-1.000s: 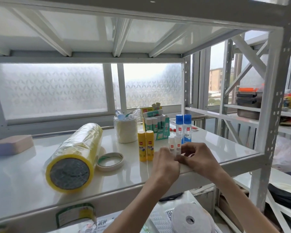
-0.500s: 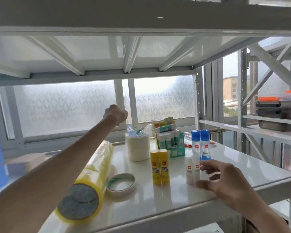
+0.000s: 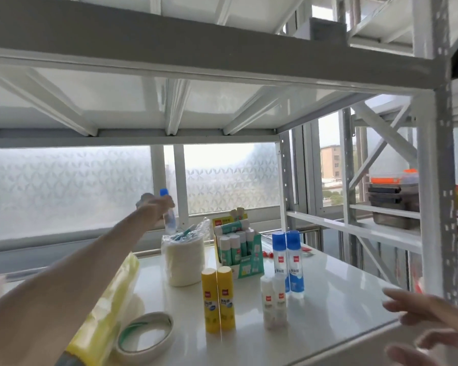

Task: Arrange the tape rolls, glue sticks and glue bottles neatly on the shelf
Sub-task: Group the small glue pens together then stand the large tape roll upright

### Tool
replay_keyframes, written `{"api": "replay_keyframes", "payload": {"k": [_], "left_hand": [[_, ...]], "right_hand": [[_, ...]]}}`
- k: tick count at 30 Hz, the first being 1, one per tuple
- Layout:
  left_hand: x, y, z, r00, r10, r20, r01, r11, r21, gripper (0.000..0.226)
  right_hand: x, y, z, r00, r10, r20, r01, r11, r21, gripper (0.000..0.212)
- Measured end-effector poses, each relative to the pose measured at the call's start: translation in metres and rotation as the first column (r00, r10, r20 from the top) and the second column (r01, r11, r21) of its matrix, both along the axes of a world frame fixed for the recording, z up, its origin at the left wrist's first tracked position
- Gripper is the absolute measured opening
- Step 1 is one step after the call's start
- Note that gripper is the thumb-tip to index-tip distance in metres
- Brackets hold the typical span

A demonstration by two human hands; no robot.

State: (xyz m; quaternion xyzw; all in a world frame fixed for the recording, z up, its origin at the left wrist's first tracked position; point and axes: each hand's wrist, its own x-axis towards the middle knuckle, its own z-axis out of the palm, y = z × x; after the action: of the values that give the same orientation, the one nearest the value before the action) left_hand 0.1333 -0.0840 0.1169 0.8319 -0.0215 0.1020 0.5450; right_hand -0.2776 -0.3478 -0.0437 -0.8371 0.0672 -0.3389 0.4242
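My left hand point(image 3: 154, 207) is stretched to the back of the white shelf point(image 3: 328, 307) and grips a clear glue bottle with a blue cap point(image 3: 168, 215), lifted above a white tape stack point(image 3: 183, 260) that holds more bottles in plastic wrap. My right hand point(image 3: 431, 326) hovers open off the shelf's front right corner. On the shelf stand two yellow glue sticks point(image 3: 218, 299), two small white glue bottles point(image 3: 274, 302), two blue-capped glue bottles point(image 3: 288, 260) and a green box of glue sticks point(image 3: 238, 249). A thin tape roll point(image 3: 146, 336) lies flat beside a big yellow tape roll point(image 3: 109, 307).
A frosted window point(image 3: 69, 191) backs the shelf, and a grey upper shelf beam point(image 3: 196, 51) runs overhead. A perforated white upright point(image 3: 434, 180) stands at the right front corner. Dark trays with an orange lid point(image 3: 393, 191) sit on a neighbouring rack to the right.
My left hand went from the small bottles to the back of the shelf and now holds a blue-capped bottle. My right hand drew back to the right. The camera tilted upward.
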Motion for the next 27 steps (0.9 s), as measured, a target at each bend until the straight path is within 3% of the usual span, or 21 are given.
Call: {"api": "replay_keyframes", "payload": {"k": [1, 3, 5, 6, 8, 10, 11, 13, 15, 18, 20, 23, 25, 27], "left_hand": [[-0.008, 0.002, 0.014, 0.999, 0.013, 0.053, -0.01, 0.999, -0.047, 0.036], [-0.031, 0.004, 0.044, 0.99, -0.047, 0.13, 0.078, 0.967, -0.241, 0.03], [-0.067, 0.006, 0.065, 0.932, -0.316, 0.175, 0.361, 0.827, -0.43, 0.024], [-0.089, 0.005, 0.07, 0.858, -0.471, 0.205, 0.508, 0.724, -0.466, 0.021], [-0.132, -0.002, 0.069, 0.674, -0.684, 0.278, 0.722, 0.533, -0.441, 0.014], [-0.17, -0.015, 0.056, 0.522, -0.788, 0.326, 0.828, 0.378, -0.414, 0.018], [-0.184, -0.022, 0.047, 0.474, -0.815, 0.334, 0.848, 0.32, -0.423, 0.024], [-0.205, -0.037, 0.029, 0.411, -0.85, 0.329, 0.87, 0.259, -0.419, 0.031], [-0.215, -0.05, 0.019, 0.408, -0.848, 0.338, 0.898, 0.306, -0.315, 0.031], [-0.227, -0.068, 0.013, 0.444, -0.828, 0.342, 0.881, 0.473, 0.003, 0.03], [-0.236, -0.083, 0.007, 0.434, -0.841, 0.323, 0.857, 0.496, 0.139, 0.03], [-0.254, -0.102, -0.001, 0.443, -0.836, 0.322, 0.789, 0.535, 0.304, 0.046], [-0.259, -0.104, -0.004, 0.474, -0.811, 0.343, 0.751, 0.575, 0.325, 0.051], [-0.261, -0.091, -0.007, 0.501, -0.784, 0.368, 0.712, 0.615, 0.34, 0.041]], "right_hand": [[0.001, 0.009, 0.019, 0.999, -0.04, 0.002, 0.04, 0.995, -0.09, 0.062], [0.009, 0.024, 0.037, 0.98, -0.055, 0.191, 0.077, 0.991, -0.11, 0.045], [0.015, 0.045, 0.052, 0.93, 0.07, 0.36, -0.066, 0.998, -0.023, 0.031], [0.02, 0.053, 0.06, 0.916, 0.146, 0.374, -0.168, 0.985, 0.026, 0.041], [0.034, 0.068, 0.081, 0.928, 0.252, 0.273, -0.271, 0.962, 0.031, 0.075], [0.048, 0.079, 0.1, 0.905, 0.371, 0.21, -0.4, 0.909, 0.119, 0.085], [0.056, 0.082, 0.109, 0.872, 0.432, 0.231, -0.481, 0.843, 0.239, 0.081], [0.066, 0.082, 0.123, 0.851, 0.415, 0.322, -0.522, 0.739, 0.427, 0.05], [0.07, 0.074, 0.128, 0.902, 0.293, 0.316, -0.41, 0.809, 0.421, 0.028], [0.062, 0.06, 0.119, 0.971, 0.153, 0.185, -0.184, 0.969, 0.167, 0.014], [0.055, 0.051, 0.109, 0.982, 0.134, 0.131, -0.15, 0.981, 0.124, 0.006], [0.05, 0.035, 0.09, 0.991, 0.041, 0.127, -0.067, 0.975, 0.21, 0.016], [0.054, 0.016, 0.077, 0.991, -0.085, 0.105, 0.062, 0.977, 0.205, 0.023], [0.062, -0.005, 0.064, 0.98, -0.193, 0.044, 0.182, 0.966, 0.185, 0.019]]}}
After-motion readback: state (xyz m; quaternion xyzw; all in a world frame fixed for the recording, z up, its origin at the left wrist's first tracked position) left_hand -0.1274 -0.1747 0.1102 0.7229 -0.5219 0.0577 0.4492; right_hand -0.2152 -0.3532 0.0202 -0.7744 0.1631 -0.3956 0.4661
